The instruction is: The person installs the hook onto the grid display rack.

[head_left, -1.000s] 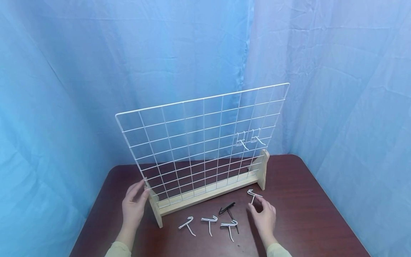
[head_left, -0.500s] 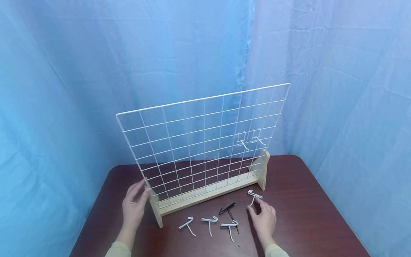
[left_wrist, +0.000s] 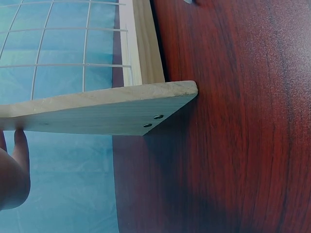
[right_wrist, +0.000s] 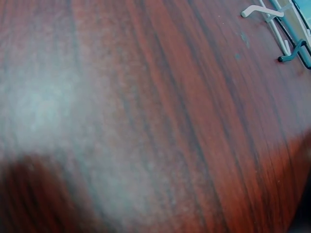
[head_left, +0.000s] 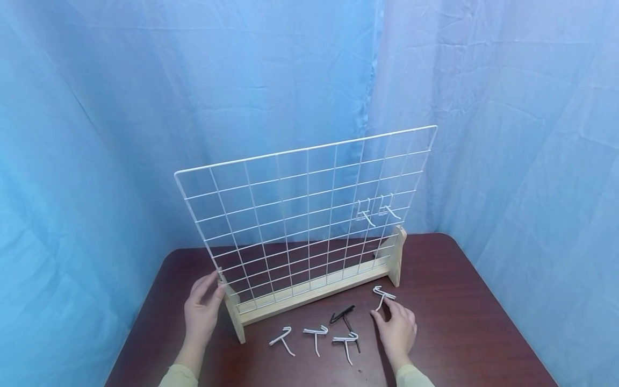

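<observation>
A white wire grid panel (head_left: 308, 183) stands in a pale wooden stand (head_left: 309, 292). At the stand's left end my left hand (head_left: 200, 312) grips the upright side piece (left_wrist: 107, 114), thumb on the near side; in the left wrist view part of the hand (left_wrist: 12, 177) shows at its outer face. My right hand (head_left: 398, 330), at the right front, pinches the prong of a white grid hook (head_left: 384, 294) between thumb and forefinger. Two white hooks, a left one (head_left: 366, 215) and a right one (head_left: 389, 209), hang on the grid's right part.
On the dark red table (head_left: 459, 322) before the stand lie three white hooks: a left one (head_left: 284, 338), a middle one (head_left: 316, 334) and a right one (head_left: 346, 339). The right one overlaps a black hook (head_left: 343, 313). Blue curtains (head_left: 242, 80) surround the table.
The white hook in my right hand has turned a little, its prong now leaning toward the thumb, and the fingers have shifted slightly. My left hand and the grid have stayed nearly still.
</observation>
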{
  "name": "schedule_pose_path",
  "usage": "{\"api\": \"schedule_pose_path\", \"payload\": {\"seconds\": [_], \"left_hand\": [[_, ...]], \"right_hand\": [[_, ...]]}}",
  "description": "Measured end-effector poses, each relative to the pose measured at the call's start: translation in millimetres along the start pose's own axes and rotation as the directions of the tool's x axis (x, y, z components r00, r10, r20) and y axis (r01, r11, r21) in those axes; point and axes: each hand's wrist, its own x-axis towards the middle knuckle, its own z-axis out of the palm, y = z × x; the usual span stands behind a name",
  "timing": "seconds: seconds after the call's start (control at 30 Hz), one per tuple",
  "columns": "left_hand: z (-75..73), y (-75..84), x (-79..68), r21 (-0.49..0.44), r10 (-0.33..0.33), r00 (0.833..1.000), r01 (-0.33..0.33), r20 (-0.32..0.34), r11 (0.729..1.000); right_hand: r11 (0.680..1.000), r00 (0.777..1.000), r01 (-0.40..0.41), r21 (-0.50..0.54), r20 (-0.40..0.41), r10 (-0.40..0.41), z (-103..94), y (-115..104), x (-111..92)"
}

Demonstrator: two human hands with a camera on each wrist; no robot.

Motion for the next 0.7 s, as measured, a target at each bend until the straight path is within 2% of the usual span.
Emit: {"api": "schedule_pose_path", "payload": {"seconds": [0.43, 0.7], "left_hand": [[-0.4, 1.1, -0.5, 0.022, -0.019, 1.0, 0.019, 0.002, 1.0], [-0.5, 1.9, -0.5, 0.02, -0.021, 1.0, 0.021, 0.006, 1.0]], "right_hand": [[0.998, 0.999, -0.029, -0.047, 0.025, 0.03, 2.3, -0.2, 1.6], [0.999, 1.0, -0.017, -0.045, 0.004, 0.017, 3.0, 0.8, 1.7]]}}
